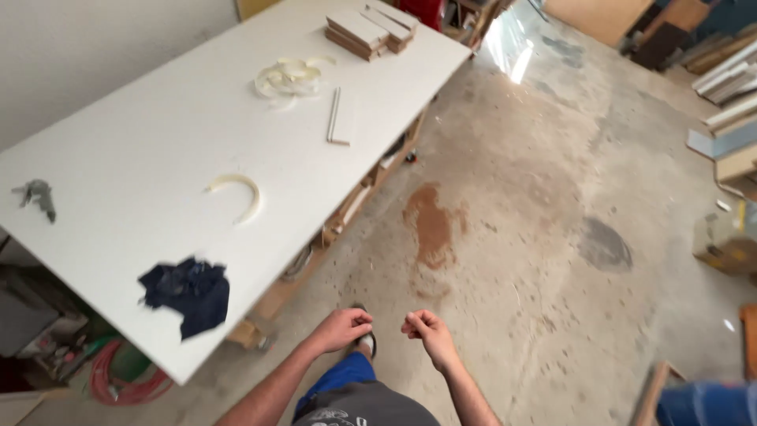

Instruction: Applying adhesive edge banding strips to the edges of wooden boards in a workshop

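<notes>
Hands: left hand [344, 327] and right hand [426, 330] are held close together in front of the body, low in the view, over the floor and well clear of the table edge.
Left hand state: fingers curled in toward the palm, loosely closed; whether anything is pinched in them cannot be told.
Right hand state: fingers curled the same way, tips drawn together; too small to tell if it holds something.
Concrete floor [552, 197]: grey, dusty and stained, with a rust-brown patch [430, 225] ahead of the hands and a dark round patch further right.
White table [158, 150]: long worktop running along the left side, beside a pale wall.
Stacked boards [371, 30]: short pale wood pieces piled at the far end of the table.
Dark blue rag [189, 292]: crumpled at the near edge of the table, the nearest tabletop thing to the left hand.
Coiled edge banding [288, 77]: loose cream loops just before the boards.
Curved strip [240, 193]: single cream arc lying mid-table.
Metal bar [335, 116]: thin grey piece beside the coil.
Grey scrap [35, 196]: small smudge-like bit at the left edge.
Red hose [118, 383]: coiled under the table's near end.
</notes>
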